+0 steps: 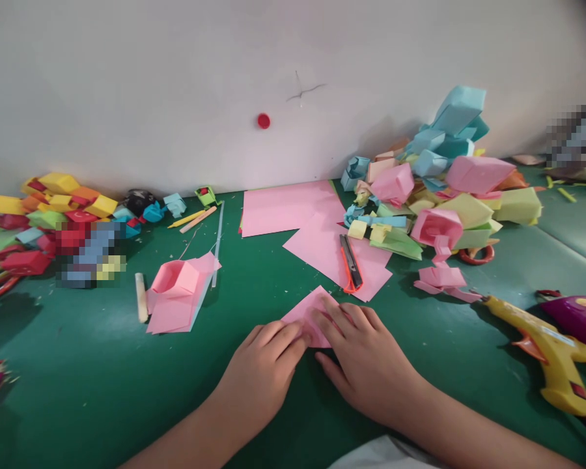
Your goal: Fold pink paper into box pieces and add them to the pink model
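A folded piece of pink paper (317,306) lies on the green table in front of me, one corner pointing away. My left hand (272,355) has its fingers curled and pressed together over the paper's near left edge; its fingertips are partly hidden. On the right side of the paper, my right hand (359,339) lies with fingers stretched out flat and thumb apart on the table. Just beyond the hands, a utility knife (351,264) with an orange-edged handle rests on loose pink sheets (317,244).
At left, a folded pink paper box (176,279) sits on small sheets beside a short pale stick (141,298). Colourful folded pieces (58,195) pile up far left, more paper boxes (439,176) back right. A yellow glue gun (547,352) lies at right. A white wall (176,85) stands behind.
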{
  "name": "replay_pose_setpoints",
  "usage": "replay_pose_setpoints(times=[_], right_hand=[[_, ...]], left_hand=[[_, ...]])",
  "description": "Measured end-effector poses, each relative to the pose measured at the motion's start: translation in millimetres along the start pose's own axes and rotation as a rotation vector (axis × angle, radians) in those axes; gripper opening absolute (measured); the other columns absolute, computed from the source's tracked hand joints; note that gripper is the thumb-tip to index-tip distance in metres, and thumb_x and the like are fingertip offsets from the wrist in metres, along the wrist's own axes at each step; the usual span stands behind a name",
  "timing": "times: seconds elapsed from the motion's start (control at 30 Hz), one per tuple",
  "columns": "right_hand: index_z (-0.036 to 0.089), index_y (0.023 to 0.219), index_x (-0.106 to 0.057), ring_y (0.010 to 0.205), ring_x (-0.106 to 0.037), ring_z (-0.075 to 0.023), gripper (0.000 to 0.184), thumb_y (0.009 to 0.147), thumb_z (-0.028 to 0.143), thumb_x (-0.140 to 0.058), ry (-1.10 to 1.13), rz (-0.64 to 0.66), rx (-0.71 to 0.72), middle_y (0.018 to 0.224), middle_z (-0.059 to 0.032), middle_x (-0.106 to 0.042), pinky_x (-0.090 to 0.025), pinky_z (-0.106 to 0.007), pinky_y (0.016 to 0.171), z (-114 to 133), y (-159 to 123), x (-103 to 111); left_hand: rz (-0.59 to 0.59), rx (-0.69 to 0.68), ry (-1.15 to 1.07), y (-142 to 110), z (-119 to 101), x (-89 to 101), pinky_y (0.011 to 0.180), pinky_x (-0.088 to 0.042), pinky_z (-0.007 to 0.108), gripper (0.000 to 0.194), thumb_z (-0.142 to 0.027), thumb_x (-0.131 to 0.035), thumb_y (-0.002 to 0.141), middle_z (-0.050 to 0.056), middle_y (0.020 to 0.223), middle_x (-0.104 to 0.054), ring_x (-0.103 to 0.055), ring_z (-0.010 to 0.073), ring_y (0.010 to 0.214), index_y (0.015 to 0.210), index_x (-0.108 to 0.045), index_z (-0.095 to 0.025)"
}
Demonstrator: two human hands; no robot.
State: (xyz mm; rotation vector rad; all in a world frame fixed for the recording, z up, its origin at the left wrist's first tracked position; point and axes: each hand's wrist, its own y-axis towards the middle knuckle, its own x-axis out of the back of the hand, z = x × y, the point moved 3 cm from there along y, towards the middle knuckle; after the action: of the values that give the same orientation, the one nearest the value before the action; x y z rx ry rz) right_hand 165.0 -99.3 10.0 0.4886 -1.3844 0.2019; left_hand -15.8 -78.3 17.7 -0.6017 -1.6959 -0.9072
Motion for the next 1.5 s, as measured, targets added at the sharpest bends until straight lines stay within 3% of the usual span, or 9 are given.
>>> replay_pose_setpoints(times=[0.13, 0.5, 1.1, 1.23, 1.33, 1.5], right_hand=[[0.018, 0.138, -0.058, 0.116, -0.052, -0.0319, 0.042, 0.102, 0.037, -0.046, 0.014, 0.011, -0.002, 0.147, -0.0123, -0.054, -0.042, -0.047, 0.093, 0.8, 0.0, 0.3], [0.017, 0.135, -0.06, 0.11, -0.055, -0.0309, 0.038, 0.102, 0.027, -0.045, -0.101, -0.027, 0.034, 0.143, -0.0127, -0.058, -0.044, -0.046, 0.089, 2.9, -0.5, -3.3], [0.019, 0.139, -0.059, 0.109, -0.055, -0.0289, 0.04, 0.104, 0.031, -0.044, -0.052, -0.021, 0.02, 0.148, -0.0094, -0.056, -0.045, -0.045, 0.09, 0.2, 0.1, -3.1], [0.017, 0.138, -0.06, 0.109, -0.057, -0.0289, 0.041, 0.103, 0.033, -0.047, -0.09, -0.029, 0.037, 0.14, -0.0092, -0.063, -0.044, -0.047, 0.092, 1.5, -1.4, -1.1], [0.015, 0.136, -0.062, 0.121, -0.054, -0.0311, 0.044, 0.102, 0.039, -0.049, -0.121, -0.05, 0.08, 0.135, -0.0101, -0.067, -0.037, -0.053, 0.104, 7.2, -7.2, 0.5], [0.006, 0.14, -0.058, 0.138, -0.046, -0.0316, 0.069, 0.099, 0.06, -0.044, -0.1, -0.099, 0.205, 0.146, -0.0163, -0.058, -0.025, -0.052, 0.116, 19.1, -19.8, -0.9]], left_hand=[[-0.01, -0.001, -0.019, -1.3, 5.0, -3.0, 0.086, -0.054, 0.038, 0.03, -0.009, -0.043, 0.099, 0.007, 0.116, -0.07, -0.062, 0.0217, 0.101, 0.11, -0.069, -0.018], [-0.05, -0.067, -0.02, -2.5, 5.8, -0.8, 0.08, -0.053, 0.036, 0.028, -0.013, -0.042, 0.103, 0.006, 0.111, -0.072, -0.061, 0.0195, 0.092, 0.113, -0.068, -0.015], [-0.047, -0.058, 0.02, -3.2, 5.1, -2.1, 0.077, -0.051, 0.036, 0.029, -0.012, -0.042, 0.102, 0.007, 0.112, -0.072, -0.06, 0.0196, 0.09, 0.111, -0.07, -0.018], [-0.018, -0.054, 0.033, -4.9, 3.3, -2.7, 0.078, -0.052, 0.037, 0.032, -0.009, -0.044, 0.098, 0.008, 0.114, -0.071, -0.061, 0.0209, 0.092, 0.114, -0.069, -0.018], [0.044, -0.028, 0.026, -5.4, -0.7, -0.2, 0.079, -0.052, 0.039, 0.037, -0.005, -0.045, 0.093, 0.009, 0.118, -0.07, -0.061, 0.0231, 0.097, 0.12, -0.068, -0.017], [0.183, 0.037, -0.02, -5.1, -8.7, 10.0, 0.09, -0.052, 0.046, 0.038, -0.022, -0.054, 0.094, 0.01, 0.131, -0.064, -0.058, 0.028, 0.11, 0.131, -0.061, -0.015]])
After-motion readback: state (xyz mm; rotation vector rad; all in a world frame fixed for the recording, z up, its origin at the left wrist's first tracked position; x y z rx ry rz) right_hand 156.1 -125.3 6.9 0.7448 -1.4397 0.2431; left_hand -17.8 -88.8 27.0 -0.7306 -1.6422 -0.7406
